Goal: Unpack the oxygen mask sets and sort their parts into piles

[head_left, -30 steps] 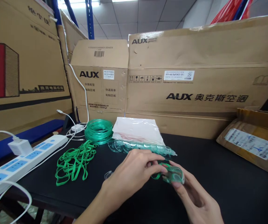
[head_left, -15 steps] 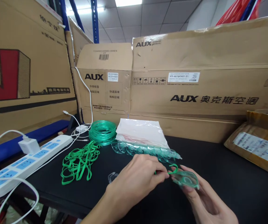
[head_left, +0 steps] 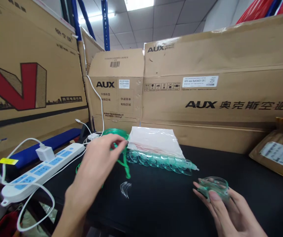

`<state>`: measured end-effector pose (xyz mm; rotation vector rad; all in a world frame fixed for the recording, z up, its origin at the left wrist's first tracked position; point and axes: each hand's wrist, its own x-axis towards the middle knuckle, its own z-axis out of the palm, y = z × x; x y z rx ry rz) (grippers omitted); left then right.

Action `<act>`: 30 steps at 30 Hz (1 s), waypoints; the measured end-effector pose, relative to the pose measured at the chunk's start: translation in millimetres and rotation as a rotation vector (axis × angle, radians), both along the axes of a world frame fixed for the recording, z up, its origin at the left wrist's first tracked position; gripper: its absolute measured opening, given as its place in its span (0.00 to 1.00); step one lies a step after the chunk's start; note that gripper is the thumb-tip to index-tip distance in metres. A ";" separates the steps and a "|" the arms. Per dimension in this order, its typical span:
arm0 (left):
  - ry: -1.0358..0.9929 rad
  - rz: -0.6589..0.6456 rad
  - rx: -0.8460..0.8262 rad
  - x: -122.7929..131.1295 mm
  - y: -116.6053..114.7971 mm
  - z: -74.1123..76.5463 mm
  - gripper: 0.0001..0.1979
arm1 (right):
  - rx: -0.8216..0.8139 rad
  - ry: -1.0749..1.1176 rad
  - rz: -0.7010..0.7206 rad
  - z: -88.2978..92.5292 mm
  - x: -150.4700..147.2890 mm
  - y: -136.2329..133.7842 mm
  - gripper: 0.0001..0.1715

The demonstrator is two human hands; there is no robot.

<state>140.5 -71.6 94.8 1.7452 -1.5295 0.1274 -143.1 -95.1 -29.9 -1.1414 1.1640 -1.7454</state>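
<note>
My right hand [head_left: 226,209] grips a clear green plastic face mask [head_left: 216,182], thumb in front and fingers around its rim. At the left, my left hand [head_left: 99,158] is raised over the table with thumb and forefinger pinched together. A green elastic strap [head_left: 125,166] hangs down from those fingertips. Most of the strap pile behind that hand is hidden by it. Between the hands, a few thin silvery wire strips [head_left: 126,190] lie on the black table. Beyond them is a row of nested clear green masks [head_left: 161,161].
A white plastic-wrapped packet [head_left: 153,140] lies behind the mask row. A coil of green tubing [head_left: 114,131] is partly covered by my left hand. On the left sits a white power strip [head_left: 45,168] with cables. Cardboard boxes [head_left: 212,131] wall the back; a taped parcel [head_left: 279,153] is at right.
My left hand has moved left, away from the mask, with the green strap. The right hand still holds the mask, now farther right and turned. The view has shifted slightly.
</note>
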 end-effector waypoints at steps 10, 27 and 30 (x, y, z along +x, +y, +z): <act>-0.186 0.409 0.514 69.4 -4.0 -24.8 0.24 | 0.044 0.192 0.112 16.2 3.6 4.5 0.28; 0.258 -0.775 0.437 -88.8 -24.5 -48.7 0.26 | -0.192 0.547 0.182 -7.2 0.7 -2.3 0.21; 0.394 -0.825 0.506 -84.8 -31.0 -53.2 0.26 | -0.232 0.560 0.175 -5.9 1.3 -2.2 0.21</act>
